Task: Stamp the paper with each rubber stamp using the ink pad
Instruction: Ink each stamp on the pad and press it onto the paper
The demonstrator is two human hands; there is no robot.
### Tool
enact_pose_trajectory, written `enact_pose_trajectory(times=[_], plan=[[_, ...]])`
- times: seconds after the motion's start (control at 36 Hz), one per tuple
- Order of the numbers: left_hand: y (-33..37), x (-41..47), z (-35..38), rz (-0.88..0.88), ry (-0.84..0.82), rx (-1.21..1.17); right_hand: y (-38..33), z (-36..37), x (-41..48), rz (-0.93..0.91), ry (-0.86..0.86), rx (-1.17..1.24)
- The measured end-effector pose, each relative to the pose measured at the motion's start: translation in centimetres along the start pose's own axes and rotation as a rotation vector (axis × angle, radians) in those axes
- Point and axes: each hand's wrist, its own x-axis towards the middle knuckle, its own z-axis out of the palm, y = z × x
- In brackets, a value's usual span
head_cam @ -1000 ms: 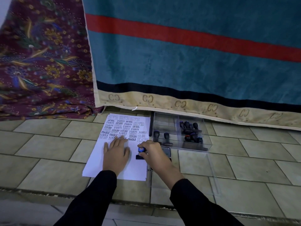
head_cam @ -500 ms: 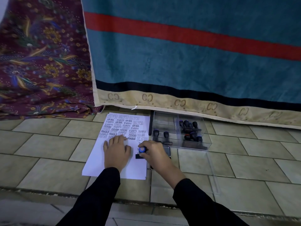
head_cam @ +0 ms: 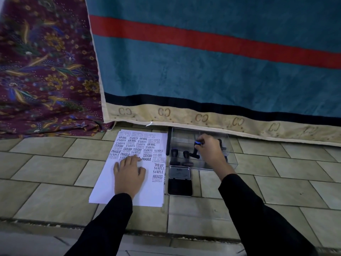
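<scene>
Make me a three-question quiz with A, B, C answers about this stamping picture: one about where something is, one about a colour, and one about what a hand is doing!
1. Where is the ink pad?
A. Right of the paper
B. On the paper
C. Inside the clear box

2. What colour is the stripe across the teal cloth?
A. Yellow
B. Red
C. White

3. What is the right hand doing?
A. Lying flat on the paper
B. Closing the ink pad
C. Holding a blue-topped stamp at the box

Answers:
1 A: it lies open on the tiles beside the sheet's right edge.
2 B: a red band crosses it.
3 C: its fingers wrap the stamp; the left hand presses the paper.
</scene>
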Motion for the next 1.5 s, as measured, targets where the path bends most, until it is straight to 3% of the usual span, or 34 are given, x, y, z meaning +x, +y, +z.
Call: enact_pose_trajectory(times=[0.25,0.69,0.86,0.94,1.08,1.33,1.5], plan=[[0.0,0.0,0.1,0.011,0.019,0.015,-0.5,1.1,0.7,-0.018,-0.204,-0.276],[-0.2,0.1,0.1,0.011,0.006,0.025,-1.6,1.8,0.6,-0.118,-0.253,-0.554],[-0.1,0.1,0.0,0.008,0.004,0.019,-1.5,1.5,1.3,-0.106,-0.256,-0.565],[0.0,0.0,0.0,0.013,0.005,0.007,-0.5,0.8,2.9,-0.060,-0.240,-0.443],[0.0,0.1,0.1,0.009,0.024,0.045,2.0,-1.8,5.3,0.040,-0.031,-0.276],[0.1,0.1,-0.1,0.007,0.014,0.047,4.1,-1.9,7.5,0.034,-0.164,-0.528],[0.2,0.1,-0.2,0.002,-0.011,0.026,4.2,-1.3,7.5,0.040,-0.221,-0.541]])
